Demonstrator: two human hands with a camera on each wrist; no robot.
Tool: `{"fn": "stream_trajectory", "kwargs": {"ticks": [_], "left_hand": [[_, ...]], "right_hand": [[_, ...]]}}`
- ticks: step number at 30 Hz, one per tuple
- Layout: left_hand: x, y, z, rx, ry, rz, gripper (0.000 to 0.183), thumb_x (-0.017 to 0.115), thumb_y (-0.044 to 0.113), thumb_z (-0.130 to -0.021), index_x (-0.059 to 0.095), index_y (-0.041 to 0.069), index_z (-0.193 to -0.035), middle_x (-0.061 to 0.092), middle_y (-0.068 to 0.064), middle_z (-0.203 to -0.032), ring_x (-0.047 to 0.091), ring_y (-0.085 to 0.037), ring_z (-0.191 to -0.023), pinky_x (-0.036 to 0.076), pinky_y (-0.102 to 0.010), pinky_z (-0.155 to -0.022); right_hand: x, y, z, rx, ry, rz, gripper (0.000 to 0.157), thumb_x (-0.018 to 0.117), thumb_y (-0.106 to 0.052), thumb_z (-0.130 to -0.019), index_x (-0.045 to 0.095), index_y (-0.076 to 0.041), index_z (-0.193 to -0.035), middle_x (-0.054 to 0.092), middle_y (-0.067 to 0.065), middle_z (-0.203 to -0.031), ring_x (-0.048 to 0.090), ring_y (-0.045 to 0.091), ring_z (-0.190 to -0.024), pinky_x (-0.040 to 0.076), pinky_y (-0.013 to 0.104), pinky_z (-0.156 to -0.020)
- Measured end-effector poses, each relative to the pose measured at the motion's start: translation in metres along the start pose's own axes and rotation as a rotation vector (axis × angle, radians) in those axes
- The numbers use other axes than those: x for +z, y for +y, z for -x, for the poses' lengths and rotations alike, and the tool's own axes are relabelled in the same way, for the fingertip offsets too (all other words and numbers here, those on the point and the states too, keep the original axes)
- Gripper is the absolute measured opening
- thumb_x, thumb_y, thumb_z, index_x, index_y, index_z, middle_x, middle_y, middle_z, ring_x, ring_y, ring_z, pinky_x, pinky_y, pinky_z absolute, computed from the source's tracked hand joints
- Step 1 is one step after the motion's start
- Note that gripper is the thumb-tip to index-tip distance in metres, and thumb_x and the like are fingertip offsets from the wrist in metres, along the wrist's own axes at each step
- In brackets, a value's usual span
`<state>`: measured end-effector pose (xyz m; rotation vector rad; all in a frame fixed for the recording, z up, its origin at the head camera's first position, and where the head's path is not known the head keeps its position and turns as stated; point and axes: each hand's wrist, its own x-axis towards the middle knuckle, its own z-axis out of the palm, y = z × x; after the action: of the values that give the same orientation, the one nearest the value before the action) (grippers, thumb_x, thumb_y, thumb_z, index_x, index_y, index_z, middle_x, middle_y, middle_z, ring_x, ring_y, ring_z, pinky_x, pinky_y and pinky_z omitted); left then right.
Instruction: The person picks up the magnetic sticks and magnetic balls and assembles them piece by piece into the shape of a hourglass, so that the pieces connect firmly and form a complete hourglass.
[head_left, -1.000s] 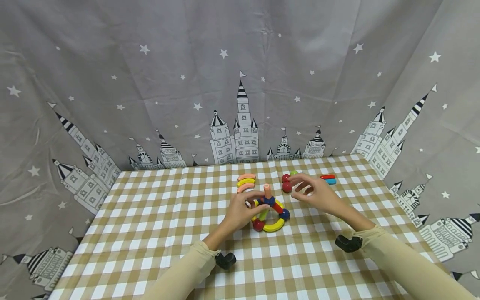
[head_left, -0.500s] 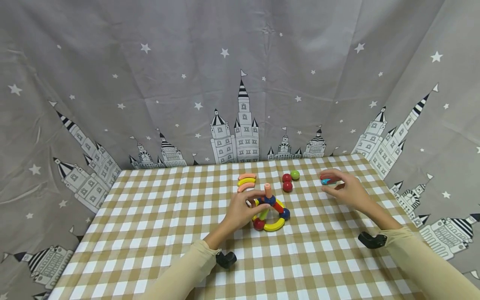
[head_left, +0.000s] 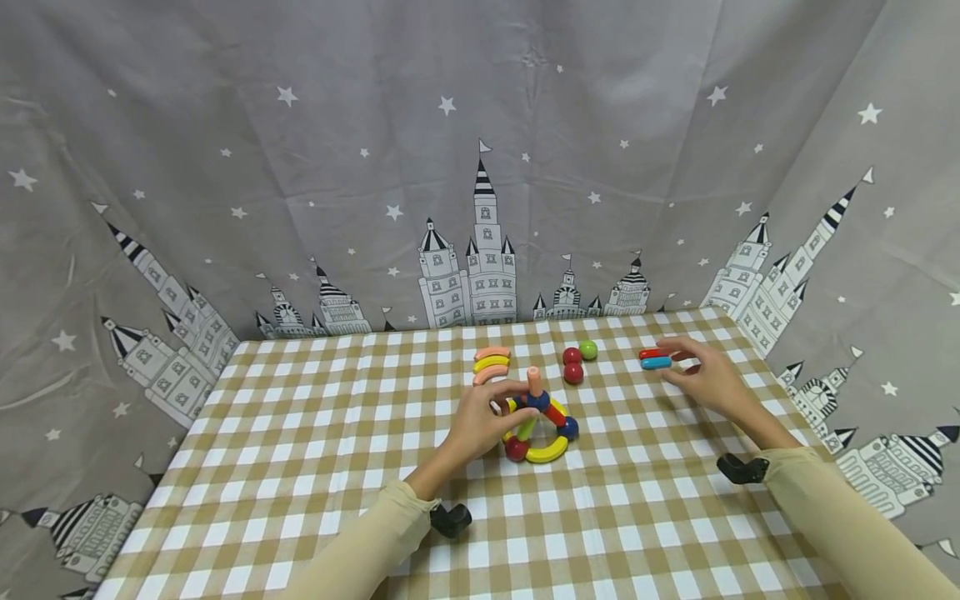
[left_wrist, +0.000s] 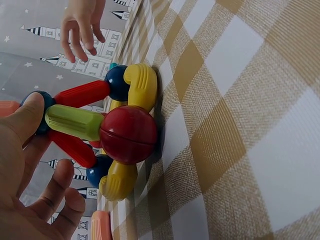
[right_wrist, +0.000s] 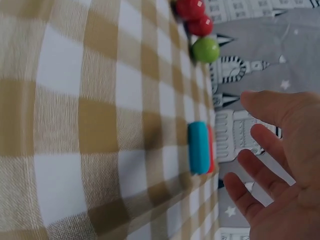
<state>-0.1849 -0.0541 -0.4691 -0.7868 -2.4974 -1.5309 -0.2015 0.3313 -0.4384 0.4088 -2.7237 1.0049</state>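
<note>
My left hand [head_left: 483, 421] pinches the dark blue ball [head_left: 538, 400] at the top of a frame built from rods and balls. From that ball rise a peach rod [head_left: 534, 381] and, sloping down, red rods [left_wrist: 82, 94] and a green rod [left_wrist: 75, 121]. Yellow curved pieces [head_left: 547, 451] form the ring at its base, with a red ball [left_wrist: 128, 134] and blue balls at the joints. Fingers apart and holding nothing, my right hand [head_left: 708, 379] hovers beside a light blue rod [right_wrist: 198, 147] and a red rod [head_left: 652, 353], which lie side by side.
Two red balls [head_left: 573, 372] and a green ball [head_left: 588, 350] sit together behind the frame. Curved pieces, a yellow one [head_left: 491, 364] between two peach ones [head_left: 492, 353], lie at the back. A checked cloth [head_left: 315, 467] covers the table, and a grey curtain [head_left: 337, 125] hangs behind.
My right hand has moved right from beside the red balls to the light blue and red rods, then drawn back slightly, uncovering them. The left hand keeps its hold on the frame.
</note>
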Motion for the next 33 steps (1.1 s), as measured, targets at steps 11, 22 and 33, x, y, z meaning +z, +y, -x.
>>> {"fn": "stream_trajectory", "kwargs": {"ticks": [11,22,33], "left_hand": [[-0.001,0.000,0.001,0.013,-0.010,0.000,0.031,0.085,0.023,-0.087,0.077,0.014,-0.116,0.078,0.002,-0.102,0.061,-0.009,-0.068,0.051,-0.022,-0.062],[-0.002,0.001,0.001,0.024,-0.008,0.003,0.031,0.085,0.024,-0.086,0.078,0.015,-0.115,0.077,0.005,-0.104,0.060,-0.008,-0.069,0.052,-0.025,-0.063],[-0.001,0.001,0.000,0.018,-0.003,0.005,0.032,0.086,0.023,-0.085,0.078,0.014,-0.115,0.077,0.006,-0.102,0.060,-0.009,-0.069,0.053,-0.027,-0.063]], "right_hand": [[0.018,0.029,-0.011,0.006,0.026,0.002,0.043,0.080,-0.007,-0.089,0.065,0.002,-0.128,0.068,0.024,-0.125,0.065,0.047,-0.108,0.055,0.060,-0.083],[0.029,0.040,-0.015,0.053,0.050,0.054,0.042,0.081,-0.013,-0.087,0.066,-0.001,-0.124,0.070,0.025,-0.119,0.065,0.045,-0.108,0.048,0.058,-0.089],[0.033,0.042,-0.017,0.048,0.024,0.071,0.028,0.082,-0.014,-0.089,0.073,-0.003,-0.113,0.071,0.021,-0.108,0.069,0.034,-0.088,0.053,0.044,-0.075]]}}
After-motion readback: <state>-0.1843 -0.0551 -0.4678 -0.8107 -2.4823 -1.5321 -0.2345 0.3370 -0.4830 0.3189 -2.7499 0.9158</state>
